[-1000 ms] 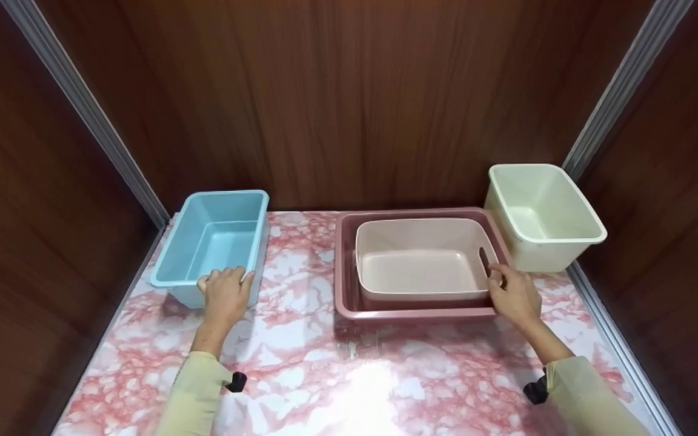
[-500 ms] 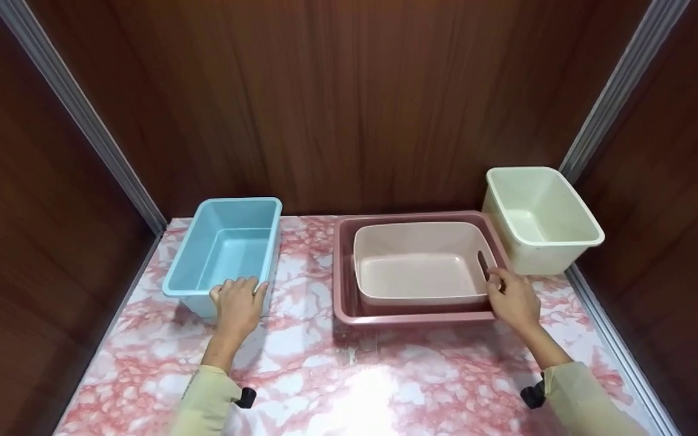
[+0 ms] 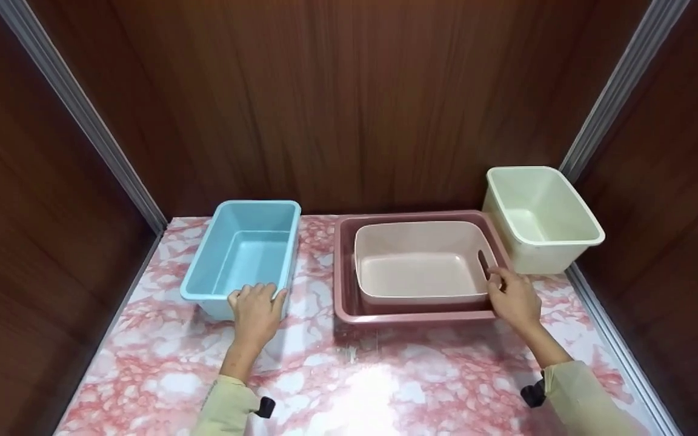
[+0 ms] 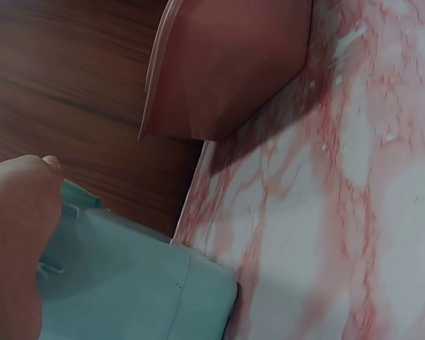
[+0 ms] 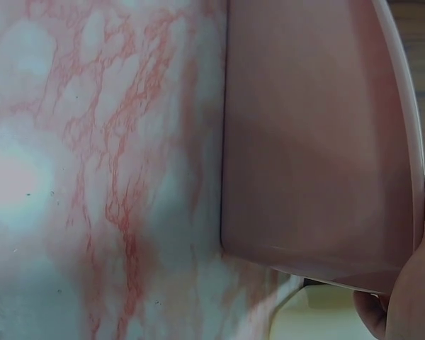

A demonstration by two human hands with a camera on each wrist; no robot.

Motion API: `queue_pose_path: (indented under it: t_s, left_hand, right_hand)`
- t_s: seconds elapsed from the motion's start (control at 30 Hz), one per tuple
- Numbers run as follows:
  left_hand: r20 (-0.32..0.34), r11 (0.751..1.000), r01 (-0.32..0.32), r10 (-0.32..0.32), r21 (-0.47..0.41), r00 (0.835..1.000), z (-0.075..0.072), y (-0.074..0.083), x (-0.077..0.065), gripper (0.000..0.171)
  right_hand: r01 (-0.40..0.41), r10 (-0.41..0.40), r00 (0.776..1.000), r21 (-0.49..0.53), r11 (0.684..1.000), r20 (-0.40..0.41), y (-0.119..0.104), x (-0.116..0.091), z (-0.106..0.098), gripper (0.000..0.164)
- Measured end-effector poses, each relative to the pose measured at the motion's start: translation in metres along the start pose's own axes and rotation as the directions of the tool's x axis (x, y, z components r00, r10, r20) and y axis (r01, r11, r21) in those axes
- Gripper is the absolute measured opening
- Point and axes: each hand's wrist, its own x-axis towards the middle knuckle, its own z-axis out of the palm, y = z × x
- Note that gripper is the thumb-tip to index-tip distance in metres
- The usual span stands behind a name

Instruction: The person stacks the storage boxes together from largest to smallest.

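My left hand [image 3: 256, 312] grips the near rim of a blue plastic basin [image 3: 258, 257], fingers over the edge and thumb at its right corner. In the left wrist view the basin's outer wall [image 4: 127, 276] shows beside the hand. A beige tub [image 3: 422, 266] with a slot handle sits inside a larger dusky-pink basin [image 3: 422, 317]. At the right end of these two, my right hand [image 3: 514, 300] pinches near the tub's slot, by the pink basin's corner. In the right wrist view the pink basin's wall [image 5: 304, 149] rises above the table, the hand at its rim.
A cream bin [image 3: 552, 257] stands at the back right, close against the pink basin. The pink-and-white marbled table [image 3: 300, 363] is bounded by brown wood panels [image 3: 349, 103] with metal corner strips. A gap of table separates the blue basin from the pink one.
The blue basin has slid to the right with my left hand on its rim, nearer the pink basin. My right hand and the nested containers have stayed in place.
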Motion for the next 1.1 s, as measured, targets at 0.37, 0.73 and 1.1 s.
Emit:
queue_pose_path:
  t_s: [0.37,0.73,1.1]
  left_hand:
    - [-0.022,1.000,-0.023,0.022,-0.004,0.999,0.009,0.018,0.002,0.032]
    - [0.021,1.000,-0.012,0.013,-0.010,1.000,0.012,0.030,-0.001,0.029]
    - [0.032,1.000,0.004,-0.004,0.007,0.999,0.018,0.048,-0.001,0.029]
  right_hand:
    - [-0.024,0.024,1.000,-0.007,1.000,0.012,-0.001,0.002,0.000,0.030]
    - [-0.026,0.026,1.000,-0.004,1.000,0.015,-0.001,-0.001,0.001,0.032]
    - [-0.034,0.035,0.999,-0.009,0.999,0.017,-0.001,-0.001,0.001,0.032]
